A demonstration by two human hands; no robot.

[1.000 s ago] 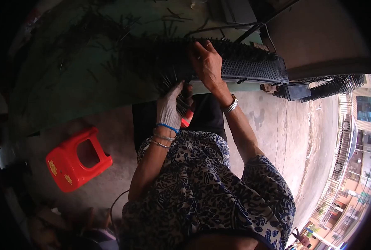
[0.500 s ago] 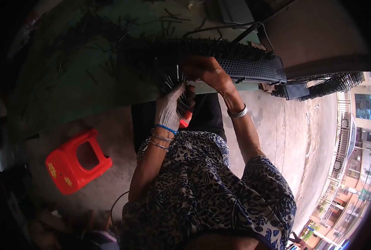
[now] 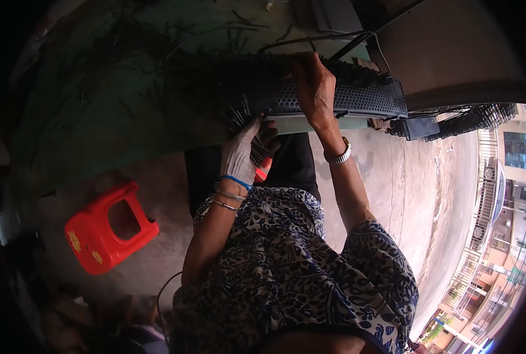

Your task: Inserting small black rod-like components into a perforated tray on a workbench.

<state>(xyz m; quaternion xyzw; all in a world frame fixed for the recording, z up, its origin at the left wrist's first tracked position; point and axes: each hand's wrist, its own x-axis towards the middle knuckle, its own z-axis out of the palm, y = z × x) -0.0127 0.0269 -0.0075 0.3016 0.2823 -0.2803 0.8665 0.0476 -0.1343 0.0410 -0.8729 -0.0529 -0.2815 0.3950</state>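
My left hand [image 3: 239,152], in a pale knitted glove, is closed around a bundle of thin black strips [image 3: 237,115] at the table's near edge. A long black panel full of small holes [image 3: 366,96] lies just beyond it, with black strips [image 3: 351,72] bristling along its far side. My bare right hand [image 3: 317,91] reaches over the panel, its fingers bent together at the far side. What those fingertips hold, if anything, is hidden in the dark.
Loose black strips [image 3: 239,26] lie scattered on the green table [image 3: 92,141]. A black cable [image 3: 286,42] runs behind the panel. On the floor at left stands a red plastic stool [image 3: 100,236]. More bristly black pieces [image 3: 469,121] are at the right, beyond the table.
My right hand has moved from beside the bundle in my left hand, away and to the right, onto the panel's far side. My left hand stays nearly still.
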